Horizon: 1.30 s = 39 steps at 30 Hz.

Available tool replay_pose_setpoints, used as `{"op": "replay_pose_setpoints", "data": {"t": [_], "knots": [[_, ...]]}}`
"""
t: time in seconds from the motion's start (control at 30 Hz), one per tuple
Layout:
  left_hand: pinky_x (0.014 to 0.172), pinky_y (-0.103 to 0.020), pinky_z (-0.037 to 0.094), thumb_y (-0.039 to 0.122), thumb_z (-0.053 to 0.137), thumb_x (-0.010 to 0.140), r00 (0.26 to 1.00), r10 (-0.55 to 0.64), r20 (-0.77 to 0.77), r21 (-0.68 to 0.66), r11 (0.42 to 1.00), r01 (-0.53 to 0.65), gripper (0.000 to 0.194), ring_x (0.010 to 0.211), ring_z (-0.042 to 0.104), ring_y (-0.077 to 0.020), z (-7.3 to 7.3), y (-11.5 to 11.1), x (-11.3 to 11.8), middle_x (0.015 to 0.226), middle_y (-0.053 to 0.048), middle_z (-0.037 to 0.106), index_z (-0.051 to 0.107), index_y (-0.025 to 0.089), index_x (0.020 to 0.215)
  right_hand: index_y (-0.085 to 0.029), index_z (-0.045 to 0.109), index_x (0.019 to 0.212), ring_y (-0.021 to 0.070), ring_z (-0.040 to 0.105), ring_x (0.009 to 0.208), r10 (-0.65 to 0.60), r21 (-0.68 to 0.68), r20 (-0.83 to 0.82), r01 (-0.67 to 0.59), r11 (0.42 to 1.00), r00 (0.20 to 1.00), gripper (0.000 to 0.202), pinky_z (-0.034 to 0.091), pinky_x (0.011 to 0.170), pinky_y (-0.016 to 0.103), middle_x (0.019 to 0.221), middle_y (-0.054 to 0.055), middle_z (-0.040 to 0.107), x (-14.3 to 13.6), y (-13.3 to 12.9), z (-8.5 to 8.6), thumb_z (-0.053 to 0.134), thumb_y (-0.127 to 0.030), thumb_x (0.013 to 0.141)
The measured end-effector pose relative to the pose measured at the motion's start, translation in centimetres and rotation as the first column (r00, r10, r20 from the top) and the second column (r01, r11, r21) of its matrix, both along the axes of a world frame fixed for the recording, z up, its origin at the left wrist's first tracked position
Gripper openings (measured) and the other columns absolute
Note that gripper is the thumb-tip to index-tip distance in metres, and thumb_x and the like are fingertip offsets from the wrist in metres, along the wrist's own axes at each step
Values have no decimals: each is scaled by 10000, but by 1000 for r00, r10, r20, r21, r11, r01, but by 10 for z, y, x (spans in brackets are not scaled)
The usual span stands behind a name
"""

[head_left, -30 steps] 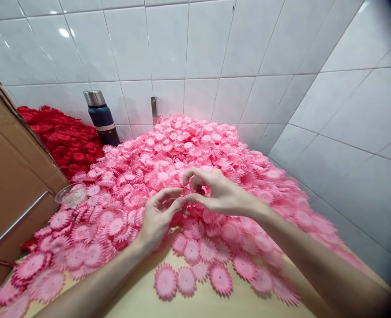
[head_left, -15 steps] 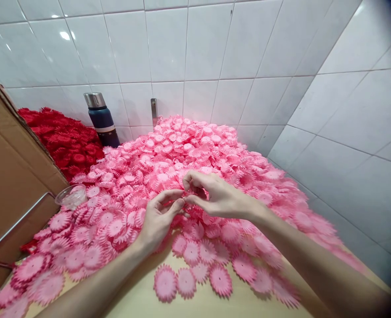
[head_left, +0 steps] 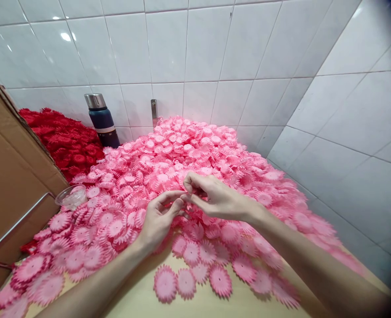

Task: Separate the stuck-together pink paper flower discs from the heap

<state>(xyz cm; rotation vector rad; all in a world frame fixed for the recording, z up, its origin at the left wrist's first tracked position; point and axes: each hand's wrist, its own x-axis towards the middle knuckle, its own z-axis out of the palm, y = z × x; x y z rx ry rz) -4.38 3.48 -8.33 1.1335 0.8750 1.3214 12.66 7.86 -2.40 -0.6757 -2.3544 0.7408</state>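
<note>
My left hand [head_left: 162, 216] and my right hand [head_left: 215, 196] meet at the fingertips in the middle of the view, over a large heap of pink scalloped discs [head_left: 182, 154]. Both hands have thumb and fingers pinched together. Whatever lies between the fingertips is too small to make out. Below the hands, several pink discs lie singly on the pale table [head_left: 139, 296], one of them a darker-edged disc [head_left: 220, 280] with a small centre hole.
Left of the heap are a cardboard box [head_left: 13, 176], a metal wire frame [head_left: 16, 227] and a clear plastic dish [head_left: 71, 197]. A dark blue bottle [head_left: 102, 120] stands by a red pile [head_left: 66, 141]. Behind is a tiled wall [head_left: 167, 44] with a metal strip [head_left: 154, 112].
My right hand has shifted very slightly, its thumb and fingers now a little closer together near my left fingertips. The discs around have not moved.
</note>
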Motion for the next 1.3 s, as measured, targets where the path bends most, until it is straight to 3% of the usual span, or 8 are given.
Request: {"op": "replay_pose_setpoints", "data": {"t": [0.2, 0.43, 0.53, 0.67, 0.77, 0.87, 1.07, 1.3], "knots": [[693, -255, 582, 316, 731, 800, 999, 7, 35, -14, 1000, -6, 288, 771, 684, -139, 2, -1, 0, 999, -71, 725, 699, 184, 1054, -201, 444, 854, 76, 364, 493, -44, -77, -55, 39, 996, 998, 122, 290, 469, 218, 585, -78, 423, -4, 2, -2, 546, -238, 909], [704, -257, 588, 291, 755, 770, 988, 149, 35, -26, 989, -148, 312, 727, 694, -129, 2, 4, -3, 947, -45, 718, 667, 176, 1047, -216, 478, 866, 64, 351, 439, -74, -395, -296, -51, 917, 952, 344, 288, 422, 199, 527, -110, 421, 6, 4, 6, 764, -377, 764], [654, -236, 587, 289, 749, 776, 983, 165, 79, -46, 986, -161, 305, 684, 679, -108, -1, 5, -2, 887, -2, 694, 624, 200, 1039, -190, 536, 729, 91, 479, 501, -273, -293, -419, 156, 943, 866, 347, 391, 477, 231, 596, -32, 538, 8, 8, 9, 617, -497, 868], [651, -217, 584, 276, 755, 770, 980, 195, 35, -14, 981, -194, 229, 706, 670, -103, -3, 3, 0, 867, 8, 674, 639, 184, 944, -180, 701, 876, 206, 649, 948, -388, -151, -330, 357, 922, 861, 425, 506, 838, 384, 945, 95, 704, 7, 10, 8, 419, -480, 979], [678, -209, 576, 261, 750, 775, 981, 192, 0, 10, 981, -192, 199, 738, 677, -108, -1, 2, 0, 894, -6, 693, 661, 182, 934, -195, 715, 997, 220, 663, 973, -230, -94, -140, 218, 971, 963, 260, 533, 829, 395, 1013, 88, 719, 3, 6, 6, 566, -394, 920], [711, -232, 575, 261, 736, 788, 987, 159, -17, 20, 987, -158, 186, 788, 687, -130, 0, 1, -1, 945, -22, 713, 678, 191, 951, -182, 680, 1080, 202, 689, 916, -93, -65, -70, 88, 994, 993, 258, 560, 768, 349, 1020, 80, 724, -1, 2, 2, 670, -269, 837], [837, -303, 557, 255, 729, 792, 988, 136, -77, 24, 991, -134, 227, 970, 661, -188, 3, 0, -1, 1059, -76, 707, 704, 184, 1005, -176, 648, 962, 175, 705, 785, -153, -26, -97, 151, 988, 983, 127, 549, 680, 304, 885, 53, 733, 1, 4, 2, 629, -149, 839], [797, -306, 558, 305, 732, 793, 997, 65, -46, 3, 998, -65, 274, 922, 671, -188, 2, 1, -1, 1068, -82, 710, 705, 195, 1043, -177, 568, 950, 141, 659, 686, -126, 34, -5, 126, 991, 992, 90, 504, 672, 295, 775, 19, 703, -2, 2, 0, 586, -147, 867]]}}
